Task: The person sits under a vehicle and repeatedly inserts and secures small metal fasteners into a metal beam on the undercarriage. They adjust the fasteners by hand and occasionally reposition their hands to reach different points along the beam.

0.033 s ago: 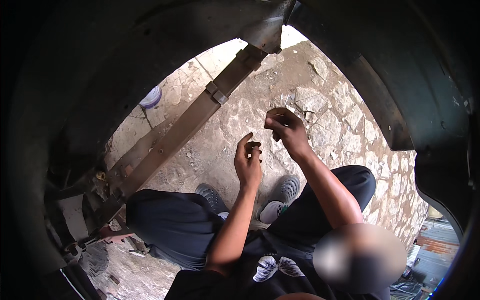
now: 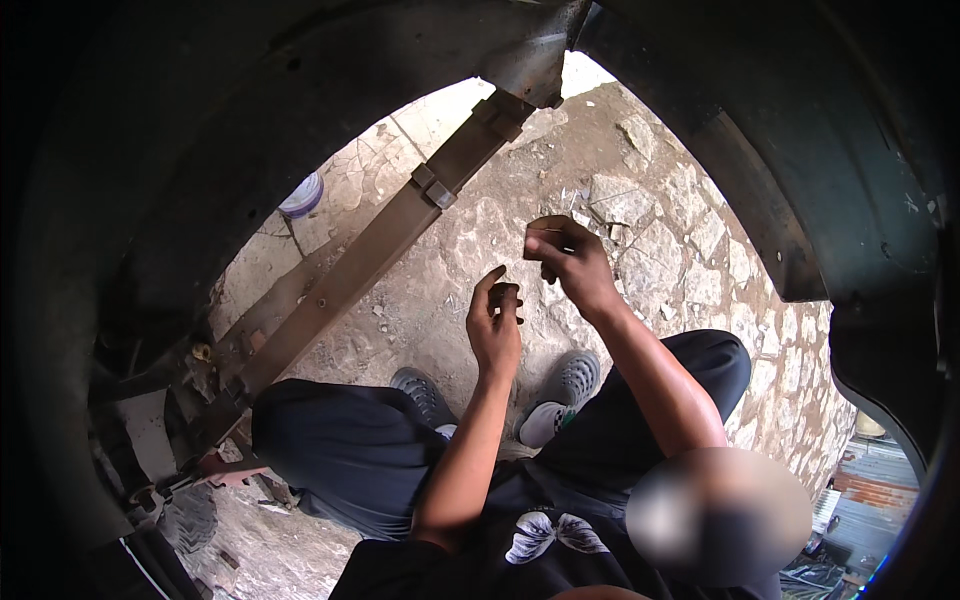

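My right hand (image 2: 568, 255) is raised over the stony ground, thumb and fingers pinched together. A thin light line shows at its fingertips, too small to name. Just to its left and a little nearer to me is my left hand (image 2: 495, 325), its index finger stretched up and the other fingers loosely curved. I see nothing held in the left hand. The two hands are apart. Left of them a brown metal beam (image 2: 345, 275) with a clamp-like bracket (image 2: 434, 186) slants from the lower left to the upper middle; neither hand touches it.
Dark metal panels (image 2: 800, 130) arch around and above me. Rough stone paving (image 2: 660, 260) lies below, with my grey shoes (image 2: 574, 377) on it. A white and purple tub (image 2: 302, 195) stands beyond the beam. Rusty corrugated sheets (image 2: 875, 490) are at the lower right.
Both hands have shifted very slightly to the left, the right one a touch more. The beam and panels are unchanged.
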`<control>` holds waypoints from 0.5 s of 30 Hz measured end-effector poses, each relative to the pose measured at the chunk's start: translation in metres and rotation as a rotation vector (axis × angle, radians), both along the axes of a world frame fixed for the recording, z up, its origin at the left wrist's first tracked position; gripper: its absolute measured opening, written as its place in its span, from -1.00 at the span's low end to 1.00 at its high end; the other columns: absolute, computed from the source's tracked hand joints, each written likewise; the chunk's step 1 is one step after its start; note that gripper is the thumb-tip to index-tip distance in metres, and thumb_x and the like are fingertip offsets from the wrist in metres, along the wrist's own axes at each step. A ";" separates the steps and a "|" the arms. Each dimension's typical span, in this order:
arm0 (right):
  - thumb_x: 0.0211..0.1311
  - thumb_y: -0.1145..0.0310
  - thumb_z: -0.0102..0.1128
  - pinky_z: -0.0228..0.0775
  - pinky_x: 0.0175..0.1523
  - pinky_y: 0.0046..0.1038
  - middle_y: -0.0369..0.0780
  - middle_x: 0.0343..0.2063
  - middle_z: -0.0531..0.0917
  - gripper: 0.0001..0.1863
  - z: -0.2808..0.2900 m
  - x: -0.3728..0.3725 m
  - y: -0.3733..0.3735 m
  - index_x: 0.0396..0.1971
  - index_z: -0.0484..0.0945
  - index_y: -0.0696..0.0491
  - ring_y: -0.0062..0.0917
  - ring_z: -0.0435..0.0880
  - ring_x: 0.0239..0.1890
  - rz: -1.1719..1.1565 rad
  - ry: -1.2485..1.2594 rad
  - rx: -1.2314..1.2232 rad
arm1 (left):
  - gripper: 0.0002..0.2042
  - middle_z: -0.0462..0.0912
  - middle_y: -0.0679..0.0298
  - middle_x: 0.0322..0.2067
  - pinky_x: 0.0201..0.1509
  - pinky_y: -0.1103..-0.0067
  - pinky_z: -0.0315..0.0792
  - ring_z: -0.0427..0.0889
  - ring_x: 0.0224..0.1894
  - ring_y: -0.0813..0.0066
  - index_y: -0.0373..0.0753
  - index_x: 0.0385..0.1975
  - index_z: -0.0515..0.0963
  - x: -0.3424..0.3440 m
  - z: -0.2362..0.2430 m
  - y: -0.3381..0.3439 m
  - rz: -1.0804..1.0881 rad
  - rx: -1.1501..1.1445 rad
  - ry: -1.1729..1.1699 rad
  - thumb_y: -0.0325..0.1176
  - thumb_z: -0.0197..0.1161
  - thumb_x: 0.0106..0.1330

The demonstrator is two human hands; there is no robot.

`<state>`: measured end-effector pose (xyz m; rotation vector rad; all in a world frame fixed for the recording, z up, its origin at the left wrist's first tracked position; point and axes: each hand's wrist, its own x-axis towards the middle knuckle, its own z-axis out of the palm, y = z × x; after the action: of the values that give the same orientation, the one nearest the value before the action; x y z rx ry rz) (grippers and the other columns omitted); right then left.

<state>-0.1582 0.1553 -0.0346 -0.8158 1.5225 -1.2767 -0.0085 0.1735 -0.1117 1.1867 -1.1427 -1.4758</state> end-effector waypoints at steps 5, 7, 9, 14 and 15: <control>0.40 0.46 0.37 0.63 -0.14 -0.48 -0.25 -0.21 0.78 -0.85 0.025 0.017 -0.001 -0.10 0.72 0.16 -0.61 0.75 -0.24 0.282 0.100 -0.009 | -0.73 0.76 0.27 -0.16 -0.19 0.59 0.53 0.67 -0.21 0.60 -0.30 0.12 0.66 0.009 0.010 -0.016 0.065 -0.044 0.196 -0.31 0.20 0.59; 0.40 0.47 0.37 0.62 -0.15 -0.49 -0.25 -0.21 0.76 -0.84 0.013 0.015 0.000 -0.09 0.72 0.16 -0.62 0.75 -0.23 0.321 0.245 -0.134 | -0.74 0.76 0.27 -0.17 -0.19 0.59 0.53 0.67 -0.21 0.59 -0.31 0.09 0.67 0.016 0.012 -0.018 0.049 0.011 0.250 -0.32 0.21 0.58; 0.41 0.46 0.35 0.60 -0.17 -0.50 -0.29 -0.25 0.76 -0.84 0.013 0.013 0.001 -0.07 0.73 0.14 -0.67 0.73 -0.24 0.356 0.246 -0.159 | -0.77 0.77 0.25 -0.19 -0.18 0.57 0.58 0.69 -0.20 0.57 -0.35 0.03 0.69 0.020 0.020 -0.019 0.047 0.052 0.304 -0.36 0.25 0.54; 0.45 0.38 0.34 0.56 -0.24 -0.56 -0.33 -0.35 0.76 -0.77 0.017 0.016 0.009 0.01 0.72 0.11 -0.71 0.70 -0.31 0.330 0.095 0.009 | -0.77 0.78 0.18 -0.13 -0.13 0.53 0.66 0.74 -0.17 0.50 -0.38 0.02 0.68 0.017 0.020 -0.018 -0.013 0.067 0.422 -0.40 0.35 0.47; 0.44 0.37 0.35 0.56 -0.24 -0.57 -0.34 -0.35 0.77 -0.76 0.017 0.013 0.011 0.02 0.72 0.11 -0.72 0.70 -0.31 0.331 0.070 0.025 | -0.76 0.78 0.18 -0.13 -0.16 0.54 0.64 0.73 -0.17 0.51 -0.38 0.02 0.68 0.017 0.019 -0.018 -0.042 0.064 0.445 -0.41 0.35 0.47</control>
<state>-0.1455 0.1664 -0.0177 -1.0556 1.3852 -0.9921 0.0083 0.1553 -0.0931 0.8196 -0.8242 -1.7116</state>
